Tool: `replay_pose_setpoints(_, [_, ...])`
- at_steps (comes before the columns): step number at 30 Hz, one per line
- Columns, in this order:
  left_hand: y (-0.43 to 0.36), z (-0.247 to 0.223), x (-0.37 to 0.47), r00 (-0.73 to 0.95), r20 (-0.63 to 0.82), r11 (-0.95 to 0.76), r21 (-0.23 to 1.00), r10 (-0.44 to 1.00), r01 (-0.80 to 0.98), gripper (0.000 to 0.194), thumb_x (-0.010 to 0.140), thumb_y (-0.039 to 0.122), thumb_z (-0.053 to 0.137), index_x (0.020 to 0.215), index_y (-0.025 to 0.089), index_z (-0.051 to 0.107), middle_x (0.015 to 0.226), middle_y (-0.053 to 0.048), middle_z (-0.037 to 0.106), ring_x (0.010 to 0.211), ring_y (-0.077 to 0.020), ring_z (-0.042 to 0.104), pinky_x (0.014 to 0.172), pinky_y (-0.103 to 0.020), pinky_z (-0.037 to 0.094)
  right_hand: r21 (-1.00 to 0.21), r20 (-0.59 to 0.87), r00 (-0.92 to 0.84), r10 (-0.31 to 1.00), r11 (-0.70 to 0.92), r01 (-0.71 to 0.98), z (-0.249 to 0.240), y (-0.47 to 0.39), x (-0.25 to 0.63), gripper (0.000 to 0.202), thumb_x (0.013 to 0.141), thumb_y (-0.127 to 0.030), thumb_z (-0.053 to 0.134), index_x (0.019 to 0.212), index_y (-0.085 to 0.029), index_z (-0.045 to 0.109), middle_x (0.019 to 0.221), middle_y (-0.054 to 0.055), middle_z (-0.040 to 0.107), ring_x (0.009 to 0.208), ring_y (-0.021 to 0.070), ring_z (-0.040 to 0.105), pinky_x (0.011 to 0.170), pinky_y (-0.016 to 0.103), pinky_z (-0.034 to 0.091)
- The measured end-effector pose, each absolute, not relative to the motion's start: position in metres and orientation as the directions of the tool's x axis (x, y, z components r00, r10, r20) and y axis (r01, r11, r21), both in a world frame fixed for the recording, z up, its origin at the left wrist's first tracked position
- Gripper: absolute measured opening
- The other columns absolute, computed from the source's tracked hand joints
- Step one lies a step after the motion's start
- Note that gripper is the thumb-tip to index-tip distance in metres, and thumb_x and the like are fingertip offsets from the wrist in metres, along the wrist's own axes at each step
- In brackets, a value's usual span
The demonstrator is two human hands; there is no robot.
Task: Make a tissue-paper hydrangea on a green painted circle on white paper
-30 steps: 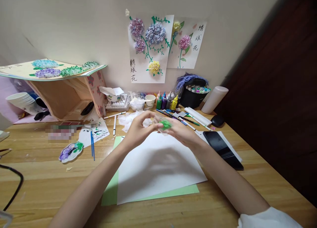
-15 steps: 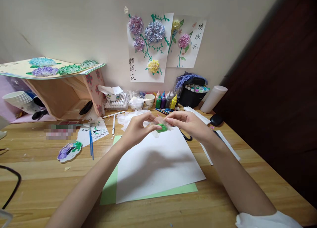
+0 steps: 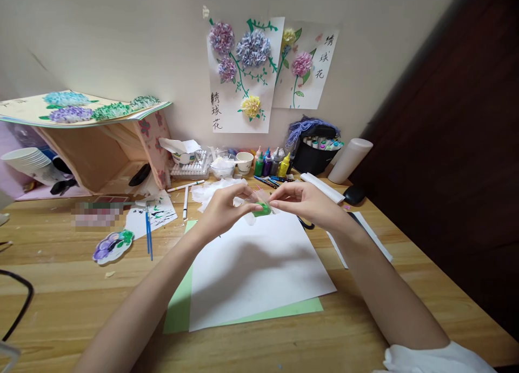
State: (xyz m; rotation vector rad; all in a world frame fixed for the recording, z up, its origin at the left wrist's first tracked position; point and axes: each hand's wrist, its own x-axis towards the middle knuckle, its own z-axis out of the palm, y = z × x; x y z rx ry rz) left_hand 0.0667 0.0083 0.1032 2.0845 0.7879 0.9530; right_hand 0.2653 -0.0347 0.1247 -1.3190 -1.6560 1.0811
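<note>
Between my two hands, above the far edge of a white paper sheet (image 3: 259, 275), is a small clear plastic bag with something bright green inside (image 3: 263, 208). My left hand (image 3: 227, 205) pinches the bag's left side between thumb and fingers. On the other side, my right hand (image 3: 298, 197) pinches its right edge with thumb and forefinger. What the green content is I cannot make out. Under the white sheet lies a light green sheet (image 3: 178, 308), showing at the left and front. Shadows of both hands fall across the white paper.
Left are a paint palette (image 3: 112, 247), blue brushes (image 3: 148, 232) and a paint-marked paper (image 3: 162, 213). Behind my hands stand paint bottles (image 3: 267, 163), a paper cup (image 3: 245, 162) and a black marker case (image 3: 314, 154). A black mouse (image 3: 354, 195) lies right. Flower pictures (image 3: 247, 75) hang on the wall.
Both hands stay in nearly the same place, holding the bag. The right fingers have shifted slightly left along the bag's edge, and the view has tilted very slightly.
</note>
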Motion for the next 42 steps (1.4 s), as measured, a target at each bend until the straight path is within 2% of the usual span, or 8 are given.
replay_pose_setpoints(11, [0.011,0.104,0.065,0.575,0.372,-0.586,0.773,0.729,0.243,0.015,0.074,0.03,0.066,0.078,0.016,0.064,0.08,-0.002,0.068,0.076,-0.0139,0.062,0.065,-0.021,0.046,-0.941,0.007,-0.257,0.966,0.094,0.325,0.126,-0.032,0.267,0.024,0.071,-0.038,0.066,0.075,-0.015,0.069,0.071,0.002,0.065,0.07,0.0143,0.057,0.066,0.027,0.043])
replay_pose_setpoints(22, [0.014,0.097,0.066,0.578,0.378,-0.613,0.736,0.724,0.286,0.022,0.075,0.037,0.066,0.083,0.017,0.061,0.084,-0.003,0.067,0.081,-0.0165,0.062,0.074,-0.027,0.047,-0.903,0.017,-0.286,0.958,0.138,0.408,0.116,-0.029,0.268,0.023,0.072,-0.039,0.066,0.073,-0.017,0.065,0.071,0.002,0.065,0.067,0.0136,0.058,0.059,0.024,0.043])
replay_pose_setpoints(26, [0.007,0.088,0.074,0.378,0.491,-0.619,0.61,0.785,0.495,0.035,0.075,0.044,0.064,0.093,0.016,0.053,0.097,-0.008,0.061,0.091,-0.0206,0.057,0.076,-0.031,0.044,-0.852,0.153,-0.138,0.978,0.202,0.483,0.111,-0.03,0.26,0.017,0.074,-0.033,0.063,0.069,-0.017,0.059,0.067,0.001,0.063,0.061,0.0123,0.057,0.055,0.024,0.043])
replay_pose_setpoints(30, [-0.003,0.087,0.083,0.448,0.315,-0.538,0.627,0.836,0.563,0.038,0.086,0.053,0.042,0.071,0.018,0.048,0.071,-0.001,0.056,0.064,-0.0149,0.051,0.057,-0.026,0.035,-0.71,0.372,-0.112,0.922,0.36,0.606,0.108,-0.036,0.249,0.009,0.075,-0.023,0.059,0.069,-0.017,0.057,0.068,0.0,0.062,0.062,0.0116,0.056,0.058,0.024,0.045])
replay_pose_setpoints(32, [-0.005,0.089,0.084,0.5,0.249,-0.526,0.649,0.83,0.55,0.043,0.089,0.051,0.034,0.065,0.018,0.046,0.063,0.0,0.053,0.059,-0.0139,0.048,0.054,-0.026,0.031,-0.645,0.434,-0.147,0.889,0.42,0.639,0.105,-0.039,0.244,0.007,0.077,-0.02,0.056,0.07,-0.018,0.056,0.068,0.0,0.061,0.061,0.0115,0.056,0.058,0.024,0.045])
replay_pose_setpoints(35, [-0.004,0.093,0.083,0.551,0.252,-0.555,0.666,0.796,0.497,0.04,0.092,0.043,0.031,0.067,0.018,0.048,0.067,-0.001,0.055,0.064,-0.0143,0.05,0.056,-0.026,0.032,-0.607,0.463,-0.154,0.873,0.439,0.663,0.103,-0.04,0.239,0.01,0.079,-0.02,0.054,0.069,-0.018,0.054,0.069,0.001,0.06,0.062,0.0123,0.056,0.058,0.025,0.045])
replay_pose_setpoints(38, [-0.003,0.096,0.081,0.575,0.294,-0.603,0.642,0.763,0.473,0.032,0.09,0.032,0.032,0.068,0.018,0.05,0.069,-0.001,0.057,0.066,-0.0139,0.051,0.058,-0.025,0.032,-0.653,0.429,-0.129,0.894,0.405,0.64,0.102,-0.039,0.238,0.012,0.08,-0.024,0.054,0.069,-0.019,0.054,0.069,0.001,0.062,0.063,0.0133,0.057,0.058,0.025,0.046])
replay_pose_setpoints(42, [-0.004,0.1,0.079,0.519,0.303,-0.59,0.564,0.799,0.578,0.026,0.081,0.026,0.041,0.057,0.018,0.046,0.055,0.002,0.049,0.052,-0.0115,0.041,0.051,-0.025,0.025,-0.632,0.48,-0.039,0.876,0.377,0.677,0.101,-0.037,0.239,0.01,0.077,-0.022,0.055,0.068,-0.021,0.051,0.067,0.001,0.06,0.062,0.0138,0.056,0.057,0.025,0.045])
